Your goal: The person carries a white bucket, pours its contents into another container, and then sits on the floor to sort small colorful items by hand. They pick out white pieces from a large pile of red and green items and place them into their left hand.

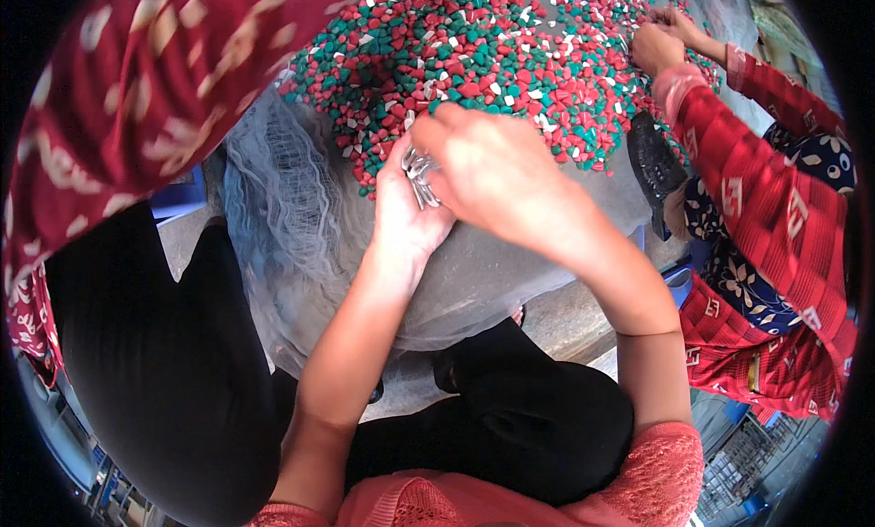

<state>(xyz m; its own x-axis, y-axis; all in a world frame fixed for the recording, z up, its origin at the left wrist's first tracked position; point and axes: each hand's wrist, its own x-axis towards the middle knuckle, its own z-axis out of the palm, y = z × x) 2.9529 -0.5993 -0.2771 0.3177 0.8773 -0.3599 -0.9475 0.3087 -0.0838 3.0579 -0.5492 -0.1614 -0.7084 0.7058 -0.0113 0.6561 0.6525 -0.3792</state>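
My left hand (407, 204) is cupped palm up at the near edge of the heap, its fingers curled around several narrow, shiny silver pieces (421, 176). Just over that palm, my right hand (483, 167) bends its fingers down, with the fingertips close to the silver pieces. Whatever those fingertips grip is hidden behind the hand. Beyond both hands spreads a wide heap of small red, green and white pieces (510, 71), rounded or chip-like.
Pale netting (292, 176) drapes the left side of the grey table surface (492, 276). On the right, a co-worker's hands (661, 44) reach into the heap, near a dark object (654, 163). Another person's patterned red sleeve (164, 90) crosses at the upper left.
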